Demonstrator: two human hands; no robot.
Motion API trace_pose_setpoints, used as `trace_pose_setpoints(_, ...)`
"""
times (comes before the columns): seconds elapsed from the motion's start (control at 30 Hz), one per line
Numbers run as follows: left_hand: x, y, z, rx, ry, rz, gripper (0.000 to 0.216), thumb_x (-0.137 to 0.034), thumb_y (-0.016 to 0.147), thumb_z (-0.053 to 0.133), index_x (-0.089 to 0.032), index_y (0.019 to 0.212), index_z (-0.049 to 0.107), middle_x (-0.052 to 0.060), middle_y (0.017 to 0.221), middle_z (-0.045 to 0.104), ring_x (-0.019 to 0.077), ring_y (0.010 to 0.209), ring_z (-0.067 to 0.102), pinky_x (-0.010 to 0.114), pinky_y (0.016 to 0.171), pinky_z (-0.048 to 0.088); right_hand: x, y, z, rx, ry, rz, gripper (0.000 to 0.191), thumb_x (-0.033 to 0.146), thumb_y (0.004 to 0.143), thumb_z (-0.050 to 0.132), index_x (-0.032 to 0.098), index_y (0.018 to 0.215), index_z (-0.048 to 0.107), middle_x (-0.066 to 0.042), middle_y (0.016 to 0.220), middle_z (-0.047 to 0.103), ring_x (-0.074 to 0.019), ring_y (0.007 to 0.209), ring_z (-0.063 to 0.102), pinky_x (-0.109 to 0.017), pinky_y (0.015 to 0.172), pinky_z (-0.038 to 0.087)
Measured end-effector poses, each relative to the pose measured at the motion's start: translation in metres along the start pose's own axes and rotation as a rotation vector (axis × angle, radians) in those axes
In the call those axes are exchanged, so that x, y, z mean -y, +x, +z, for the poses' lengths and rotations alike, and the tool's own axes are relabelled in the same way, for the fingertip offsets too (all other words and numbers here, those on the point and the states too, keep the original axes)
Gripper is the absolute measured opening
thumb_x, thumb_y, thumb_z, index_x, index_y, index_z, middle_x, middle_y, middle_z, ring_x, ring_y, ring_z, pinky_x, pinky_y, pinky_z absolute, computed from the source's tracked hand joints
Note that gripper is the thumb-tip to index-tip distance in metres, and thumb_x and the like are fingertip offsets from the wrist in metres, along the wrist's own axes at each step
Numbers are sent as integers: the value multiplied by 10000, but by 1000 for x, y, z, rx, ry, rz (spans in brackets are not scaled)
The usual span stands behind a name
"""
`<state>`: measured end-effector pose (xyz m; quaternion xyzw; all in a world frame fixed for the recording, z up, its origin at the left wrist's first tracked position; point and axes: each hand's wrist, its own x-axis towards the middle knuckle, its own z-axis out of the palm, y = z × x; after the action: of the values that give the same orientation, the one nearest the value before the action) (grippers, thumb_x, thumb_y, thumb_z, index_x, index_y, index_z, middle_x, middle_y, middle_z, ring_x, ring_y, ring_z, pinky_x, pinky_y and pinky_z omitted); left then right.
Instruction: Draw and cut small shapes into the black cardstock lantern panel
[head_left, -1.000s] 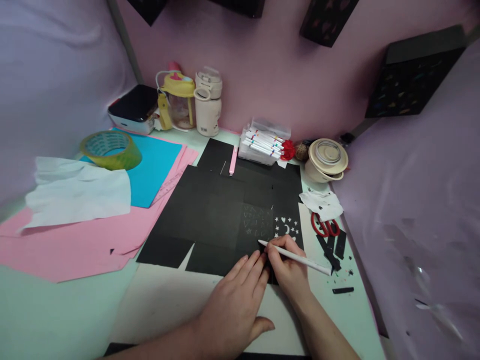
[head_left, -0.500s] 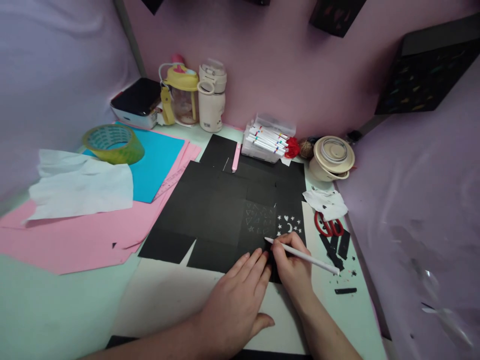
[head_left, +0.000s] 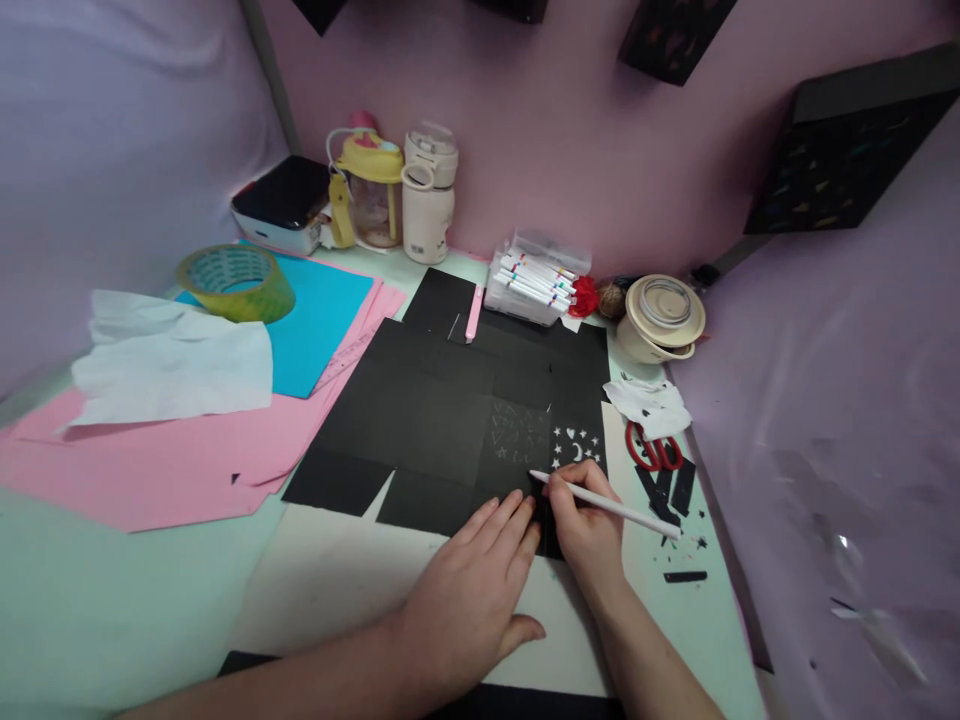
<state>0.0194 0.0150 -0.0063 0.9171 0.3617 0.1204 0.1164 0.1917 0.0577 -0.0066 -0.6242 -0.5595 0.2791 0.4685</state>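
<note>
Black card (head_left: pixel 420 400) at the centre of the table (head_left: pixel 67 610); both hands engaged.
Right hand (head_left: pixel 589 515): fingers closed around a white pen (head_left: pixel 630 515), tip at the near side of faint outlines (head_left: pixel 517 437). Left hand (head_left: pixel 472 585): fingers extended, flat over the card's near edge, grasping nothing. White shapes (head_left: pixel 579 453) show right of the outlines. Pink cutter (head_left: pixel 474 315) on the far side; red-handled scissors (head_left: pixel 632 449) to the right; tape roll (head_left: pixel 251 302) far left.
</note>
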Motion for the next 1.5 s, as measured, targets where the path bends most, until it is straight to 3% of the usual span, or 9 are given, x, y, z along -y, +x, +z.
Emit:
trace_pose_setpoints(0.23, -1, 0, -5, -19, -34, -57, 790, -686, 865, 454, -124, 1420, 410, 152, 1516, 378, 289, 1431, 292, 400, 1161, 279, 2, 0, 0, 32, -29, 25, 176, 271, 853, 587, 212, 692, 543, 26, 655, 584, -146, 632, 533, -268, 611, 419)
trace_pose_setpoints(0.43, -2, 4, -14, -33, -59, -94, 779, -680, 802, 566, -143, 1361, 488, 166, 1408, 499, 339, 1326, 434, 492, 1128, 320, 3, 0, 0, 35, -45, 12, 182, 278, 855, 590, 211, 692, 546, 25, 653, 579, -146, 632, 531, -269, 610, 414)
trace_pose_setpoints(1.23, -5, 2, -13, -47, -90, -130, 743, -635, 791, 615, -165, 1352, 487, 170, 1420, 466, 342, 1341, 396, 496, 1121, 329, 5, 2, -2, 107, -23, -8, 211, 192, 807, 555, 215, 621, 459, 37, 617, 538, -131, 589, 490, -261, 570, 403)
trace_pose_setpoints(1.5, -4, 4, -14, -27, -97, -128, 748, -629, 791, 619, -163, 1361, 482, 174, 1423, 465, 347, 1347, 391, 498, 1125, 322, 9, -1, -2, 63, -2, -42, 165, 216, 832, 581, 212, 677, 525, 19, 670, 599, -145, 638, 560, -268, 621, 448)
